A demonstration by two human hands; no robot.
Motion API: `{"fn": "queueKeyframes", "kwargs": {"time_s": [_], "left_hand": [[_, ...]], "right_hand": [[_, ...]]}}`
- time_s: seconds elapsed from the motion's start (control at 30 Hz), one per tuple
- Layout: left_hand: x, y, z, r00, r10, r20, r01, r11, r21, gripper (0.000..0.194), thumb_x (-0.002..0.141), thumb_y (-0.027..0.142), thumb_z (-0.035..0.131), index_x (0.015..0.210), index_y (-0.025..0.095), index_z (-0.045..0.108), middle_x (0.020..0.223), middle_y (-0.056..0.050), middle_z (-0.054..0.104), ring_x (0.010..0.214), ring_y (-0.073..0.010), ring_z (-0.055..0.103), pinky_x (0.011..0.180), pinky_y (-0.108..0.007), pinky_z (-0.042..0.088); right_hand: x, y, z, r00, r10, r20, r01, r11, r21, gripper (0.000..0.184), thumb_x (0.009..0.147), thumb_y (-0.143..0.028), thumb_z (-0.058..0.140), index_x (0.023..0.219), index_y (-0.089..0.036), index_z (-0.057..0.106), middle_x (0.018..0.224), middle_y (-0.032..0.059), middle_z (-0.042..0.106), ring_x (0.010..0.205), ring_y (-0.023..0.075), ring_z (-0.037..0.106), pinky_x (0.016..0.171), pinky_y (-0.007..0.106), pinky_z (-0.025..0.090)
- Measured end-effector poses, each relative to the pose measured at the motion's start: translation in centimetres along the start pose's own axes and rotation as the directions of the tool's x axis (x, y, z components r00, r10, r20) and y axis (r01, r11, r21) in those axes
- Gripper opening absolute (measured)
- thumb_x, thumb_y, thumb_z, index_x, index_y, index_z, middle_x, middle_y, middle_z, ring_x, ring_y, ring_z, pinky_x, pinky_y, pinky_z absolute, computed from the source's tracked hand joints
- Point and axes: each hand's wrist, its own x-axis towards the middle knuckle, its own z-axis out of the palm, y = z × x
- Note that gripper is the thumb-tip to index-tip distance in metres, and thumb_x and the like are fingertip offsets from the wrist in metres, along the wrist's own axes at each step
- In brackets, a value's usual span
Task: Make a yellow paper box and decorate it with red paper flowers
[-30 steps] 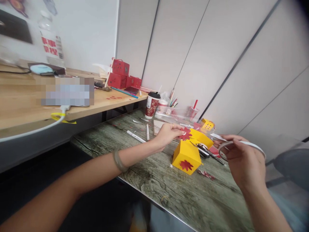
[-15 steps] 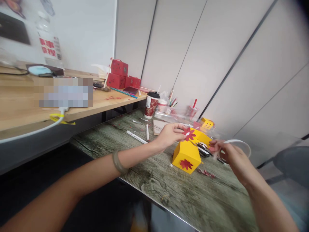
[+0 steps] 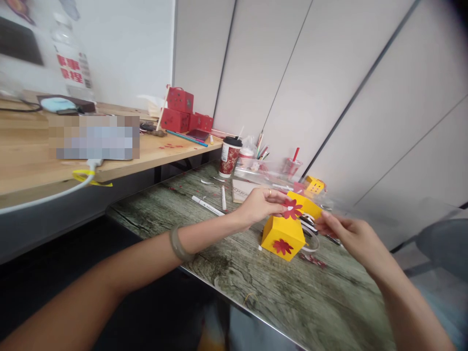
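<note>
My left hand [image 3: 261, 207] pinches a red paper flower [image 3: 293, 209] with a small white patch at its middle, held just above a yellow paper box [image 3: 280, 236]. The box sits on the table, a second red flower [image 3: 282, 246] on its front face and its yellow flap [image 3: 305, 204] raised behind. At the flap's right end, the fingers of my right hand [image 3: 338, 229] are drawn together; whether they grip the flap or something small cannot be seen. A roll of tape [image 3: 311, 242] is partly hidden behind the box.
Red paper scraps [image 3: 313, 260] lie right of the box. White markers [image 3: 207, 205] and a notepad [image 3: 239, 190] are left of it. Behind stand a lidded cup [image 3: 229, 157], a drink with a red straw [image 3: 292, 167] and a small yellow box [image 3: 314, 185]. Red boxes [image 3: 177, 119] occupy the wooden shelf.
The tape roll has left my right hand and now rests behind the box. My right hand has shifted slightly left; my left hand has moved the flower slightly right and down.
</note>
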Motion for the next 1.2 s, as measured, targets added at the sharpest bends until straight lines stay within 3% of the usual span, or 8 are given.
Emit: {"fn": "queueKeyframes", "kwargs": {"time_s": [0.1,0.27,0.6,0.8,0.87,0.93,1.03,1.2], "left_hand": [[-0.2,0.0,0.2,0.999,0.007,0.033,-0.009,0.999,0.045,0.026,0.064,0.001,0.063,0.089,0.009,0.066,0.071,-0.002,0.065,0.062,-0.0079,0.059,0.068,-0.024,0.048],[-0.4,-0.2,0.4,0.998,0.027,0.063,-0.034,0.994,0.108,0.04,0.063,-0.003,0.062,0.101,0.008,0.061,0.073,-0.001,0.064,0.064,-0.0069,0.059,0.07,-0.023,0.047],[-0.7,-0.6,0.7,0.981,0.189,0.048,-0.195,0.952,0.236,0.022,0.069,0.003,0.062,0.09,0.009,0.057,0.081,-0.004,0.062,0.075,-0.0094,0.059,0.075,-0.025,0.048],[-1.2,-0.8,0.5,0.936,0.339,0.097,-0.351,0.868,0.35,0.016,0.07,0.009,0.064,0.084,0.014,0.059,0.092,-0.004,0.059,0.086,-0.0134,0.057,0.079,-0.031,0.048],[-1.5,-0.8,0.3,0.88,0.458,0.125,-0.458,0.751,0.476,0.01,0.071,0.011,0.065,0.08,0.016,0.064,0.095,-0.004,0.057,0.095,-0.015,0.053,0.087,-0.033,0.044],[-1.7,-0.9,0.1,0.786,0.593,0.175,-0.547,0.533,0.646,0.008,0.074,0.017,0.065,0.08,0.019,0.068,0.095,-0.004,0.056,0.097,-0.0158,0.05,0.089,-0.034,0.043],[-1.9,-0.9,0.0,0.662,0.701,0.265,-0.564,0.233,0.792,0.011,0.079,0.026,0.06,0.084,0.022,0.07,0.092,-0.004,0.06,0.094,-0.0168,0.048,0.081,-0.033,0.046],[-1.8,-1.0,0.0,0.537,0.741,0.402,-0.604,0.005,0.797,0.016,0.084,0.024,0.054,0.084,0.019,0.07,0.085,-0.002,0.068,0.089,-0.0164,0.048,0.078,-0.031,0.047]], "right_hand": [[-0.6,-2.1,1.3,0.987,0.075,0.14,-0.094,0.986,0.137,0.037,0.072,-0.053,0.058,0.072,-0.018,0.071,0.07,0.0061,0.07,0.062,0.0177,0.064,0.054,0.027,0.052],[-1.3,-3.1,3.0,0.974,0.148,0.169,-0.195,0.931,0.31,0.03,0.062,-0.045,0.07,0.074,-0.017,0.069,0.07,0.0039,0.068,0.061,0.0147,0.061,0.055,0.025,0.051],[-1.5,-3.4,3.5,0.961,0.213,0.178,-0.272,0.852,0.448,0.021,0.057,-0.034,0.075,0.07,-0.018,0.07,0.061,0.0004,0.066,0.055,0.0101,0.057,0.055,0.02,0.047],[-1.6,-3.4,4.0,0.969,0.201,0.145,-0.247,0.845,0.474,0.015,0.059,-0.03,0.073,0.069,-0.019,0.07,0.063,-0.0006,0.066,0.056,0.0091,0.056,0.055,0.019,0.046],[-1.6,-3.4,4.1,0.972,0.196,0.132,-0.235,0.847,0.476,0.014,0.06,-0.029,0.072,0.069,-0.019,0.07,0.063,-0.0008,0.066,0.055,0.009,0.055,0.055,0.019,0.045],[-1.7,-3.4,4.2,0.974,0.194,0.116,-0.226,0.848,0.479,0.014,0.061,-0.03,0.072,0.068,-0.018,0.069,0.06,-0.0012,0.064,0.054,0.0087,0.054,0.054,0.019,0.045],[-1.8,-3.4,4.4,0.977,0.192,0.095,-0.214,0.849,0.483,0.015,0.061,-0.031,0.072,0.067,-0.018,0.068,0.058,-0.0018,0.063,0.053,0.0082,0.053,0.054,0.019,0.044],[-2.0,-3.5,4.5,0.983,0.168,0.074,-0.183,0.86,0.477,0.017,0.063,-0.034,0.071,0.067,-0.018,0.066,0.061,-0.0015,0.063,0.056,0.0085,0.054,0.056,0.019,0.045]]}}
